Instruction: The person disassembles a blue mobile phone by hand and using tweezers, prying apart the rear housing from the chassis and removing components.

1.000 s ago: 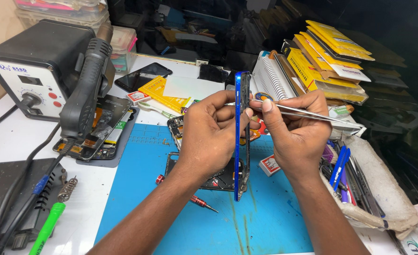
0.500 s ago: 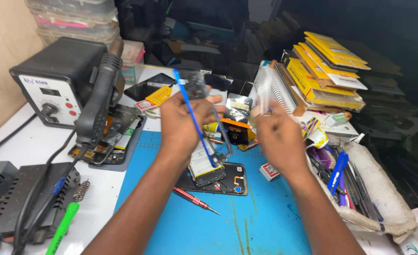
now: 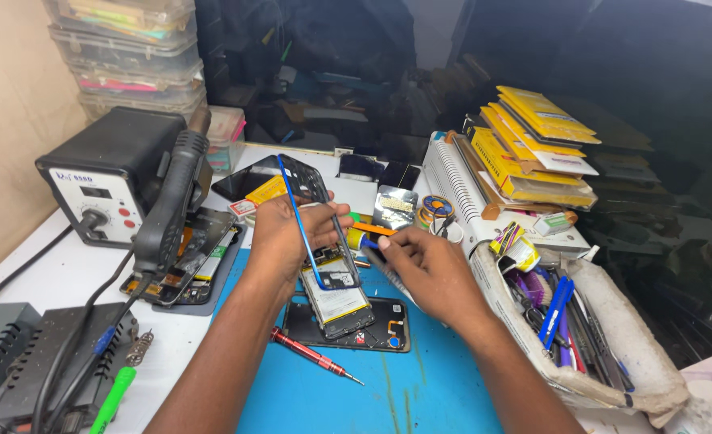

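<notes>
The left hand (image 3: pixel 287 233) gripped one blue-edged phone frame (image 3: pixel 311 217), fingers clamped around its lower part, holding it tilted above the blue work mat (image 3: pixel 324 398). The right hand (image 3: pixel 428 269) lay just beside it, fingers curled together around a thin tool whose kind could not be made out; only a short blue and yellow piece (image 3: pixel 364 239) showed at the fingertips.

Directly below the frame, one opened phone body (image 3: pixel 348 321) rested flat on the mat, its pale battery (image 3: pixel 336 301) showing. One red-handled screwdriver (image 3: pixel 311 354) lay on the mat near the left forearm.

To the left stood one black hot-air rework station (image 3: pixel 110 181), with its handpiece (image 3: pixel 175 205) hanging in front. A second dismantled phone (image 3: pixel 191 265) sat on a grey pad beneath the handpiece. One green-handled tool (image 3: pixel 114 398) lay near the bottom left corner.

At the back, one dark phone (image 3: pixel 239 183) lay flat. To the right, a stack of yellow flat packets (image 3: pixel 537 141) leaned against a white ribbed holder (image 3: pixel 460 185), and one cloth tray (image 3: pixel 613 354) held a clutter of pens and tools, too many to count.
</notes>
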